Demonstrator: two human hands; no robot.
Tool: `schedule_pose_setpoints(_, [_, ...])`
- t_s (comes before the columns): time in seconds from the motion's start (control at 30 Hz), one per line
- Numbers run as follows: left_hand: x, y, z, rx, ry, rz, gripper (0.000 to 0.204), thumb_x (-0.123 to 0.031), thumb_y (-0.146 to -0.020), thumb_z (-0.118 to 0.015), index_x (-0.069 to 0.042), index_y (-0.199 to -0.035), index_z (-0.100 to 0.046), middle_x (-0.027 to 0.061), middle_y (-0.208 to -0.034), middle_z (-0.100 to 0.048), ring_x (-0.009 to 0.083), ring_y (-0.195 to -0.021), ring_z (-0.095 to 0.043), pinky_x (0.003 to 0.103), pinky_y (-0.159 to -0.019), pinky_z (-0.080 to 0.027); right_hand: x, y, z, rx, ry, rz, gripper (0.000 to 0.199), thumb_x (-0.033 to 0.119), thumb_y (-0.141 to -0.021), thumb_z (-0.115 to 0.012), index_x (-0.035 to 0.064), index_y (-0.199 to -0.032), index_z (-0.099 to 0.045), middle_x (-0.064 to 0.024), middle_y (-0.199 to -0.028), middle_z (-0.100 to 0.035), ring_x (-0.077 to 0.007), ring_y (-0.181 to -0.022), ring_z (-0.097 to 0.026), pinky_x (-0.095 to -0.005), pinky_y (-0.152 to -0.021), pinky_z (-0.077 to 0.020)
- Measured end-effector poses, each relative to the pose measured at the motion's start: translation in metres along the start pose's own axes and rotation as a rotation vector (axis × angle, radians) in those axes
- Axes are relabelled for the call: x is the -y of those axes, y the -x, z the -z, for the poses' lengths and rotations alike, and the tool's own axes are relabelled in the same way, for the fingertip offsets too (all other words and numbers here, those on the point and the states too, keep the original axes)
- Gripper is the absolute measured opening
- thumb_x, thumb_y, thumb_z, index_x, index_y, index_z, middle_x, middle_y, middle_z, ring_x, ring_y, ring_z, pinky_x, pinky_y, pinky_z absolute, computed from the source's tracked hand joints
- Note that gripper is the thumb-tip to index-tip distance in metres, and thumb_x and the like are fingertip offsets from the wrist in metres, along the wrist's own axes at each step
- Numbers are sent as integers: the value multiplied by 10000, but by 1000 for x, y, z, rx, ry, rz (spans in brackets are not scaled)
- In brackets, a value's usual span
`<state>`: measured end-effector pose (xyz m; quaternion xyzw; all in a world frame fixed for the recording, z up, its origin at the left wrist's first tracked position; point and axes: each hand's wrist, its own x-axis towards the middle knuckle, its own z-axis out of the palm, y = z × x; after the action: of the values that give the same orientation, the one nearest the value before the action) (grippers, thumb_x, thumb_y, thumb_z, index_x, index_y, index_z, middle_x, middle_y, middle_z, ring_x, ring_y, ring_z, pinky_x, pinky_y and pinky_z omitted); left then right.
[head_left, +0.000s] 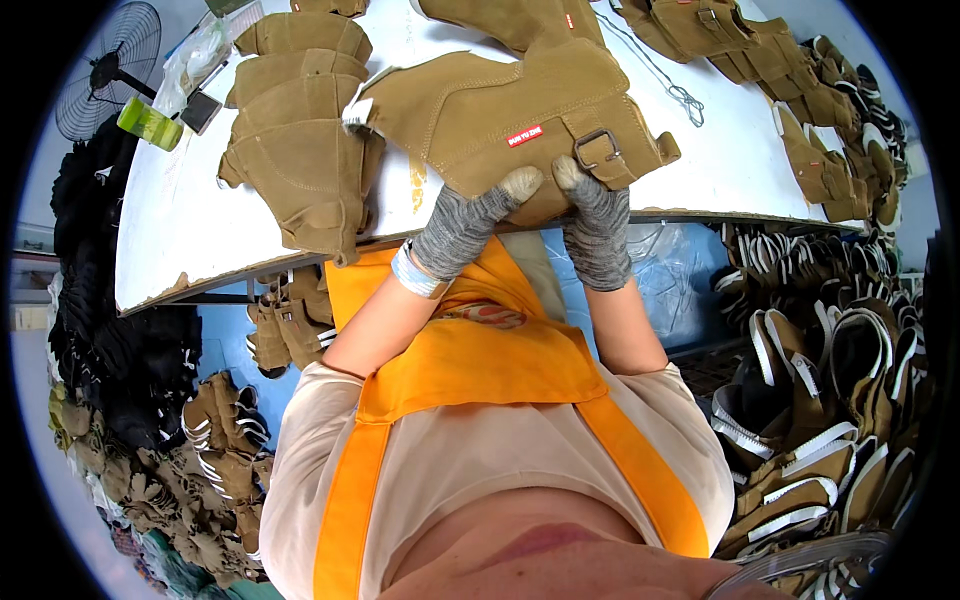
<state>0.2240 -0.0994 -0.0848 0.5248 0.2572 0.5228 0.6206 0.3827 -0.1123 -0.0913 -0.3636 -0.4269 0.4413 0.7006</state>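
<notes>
Both hands, in grey knit gloves with pale thumb tips, hold a brown suede-like boot upper [490,100] above the near edge of the white table. My left hand [470,225] is closed on its lower middle, the thumb on the near face. My right hand [598,225] grips it farther right, the thumb just below a dark metal buckle [599,149] on a strap. The other fingers are hidden behind the piece. A small red label [524,135] sits left of the buckle. Another brown upper [510,18] lies beyond, partly covered.
Overlapping brown uppers [300,170] lie on the white table [180,225], left of my hands. A thin cord [670,85] and more uppers [770,60] are to the right. A green cup [150,124] and a fan [105,70] stand far left. White-edged shoe pieces [800,490] fill the lower right.
</notes>
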Motion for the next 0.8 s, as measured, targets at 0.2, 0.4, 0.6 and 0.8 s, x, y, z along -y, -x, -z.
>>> schedule_pose_setpoints(0.2, [5, 0, 8, -125, -161, 50, 567, -237, -880, -725, 2, -1333, -483, 88, -1205, -587, 179, -1084, -569, 318, -940, -482, -9, -11, 24, -64, 1141, 640, 695, 261, -733, -857, 35, -1295, -515, -110, -1206, -621, -228, -1080, -612, -362, -913, -514])
schedule_pose_setpoints(0.4, [-13, -17, 22, -235, 402, -138, 650, -248, -867, -730, -10, -1383, -413, 93, -1211, -572, 194, -1112, -548, 327, -983, -448, 11, -12, 65, -82, 763, 293, 685, 267, -830, -777, 95, -1400, -439, -150, -1343, -536, -312, -1217, -530, -447, -1076, -398])
schedule_pose_setpoints(0.6, [-14, -15, 19, -156, -25, -203, 692, -327, -858, -740, -8, -1382, -420, 84, -1309, -541, 191, -1189, -510, 324, -1008, -423, 0, -16, 87, -59, 950, 515, 682, 203, -802, -796, 38, -1371, -460, -135, -1330, -558, -292, -1201, -546, -427, -1049, -431])
schedule_pose_setpoints(0.8, [-10, -27, 32, -178, 722, -58, 463, -122, -962, -596, -21, -1388, -445, 114, -1376, -509, 247, -1277, -475, 397, -1131, -342, 56, -10, 36, 55, 414, -191, 714, 130, -731, -836, 9, -1341, -485, -143, -1321, -567, -255, -1168, -581, -385, -993, -493])
